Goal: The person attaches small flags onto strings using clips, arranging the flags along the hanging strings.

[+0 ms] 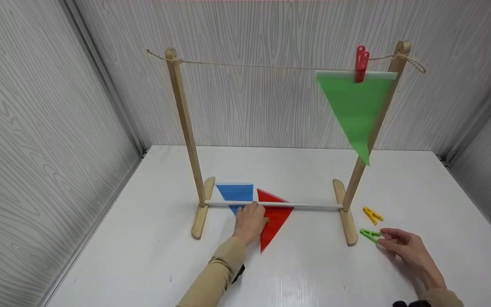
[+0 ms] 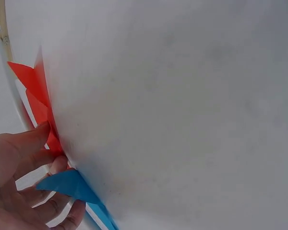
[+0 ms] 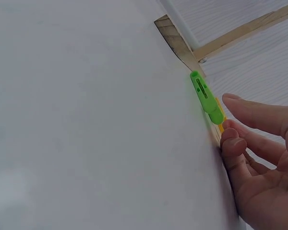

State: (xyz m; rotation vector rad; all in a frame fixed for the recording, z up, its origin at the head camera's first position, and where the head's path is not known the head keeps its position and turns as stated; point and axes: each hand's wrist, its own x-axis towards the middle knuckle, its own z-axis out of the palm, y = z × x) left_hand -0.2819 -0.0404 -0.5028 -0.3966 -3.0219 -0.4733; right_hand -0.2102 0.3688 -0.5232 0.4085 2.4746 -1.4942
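Note:
My left hand reaches in at the white crossbar of a wooden stand. Thumb and index finger pinch the edge of a red pennant flag, which is creased and raised there in the left wrist view. A blue pennant lies beside it, partly under the bar; its tip curls up in front of the other fingers. My right hand is at a small green clothespin. Thumb and index finger are spread around its near end, with a gap to the thumb in the right wrist view.
A yellow clothespin lies just behind the green one. Twine runs between the stand's posts. A red clothespin fastens a green pennant to it near the right post. Grey wood-grain panels enclose the white table.

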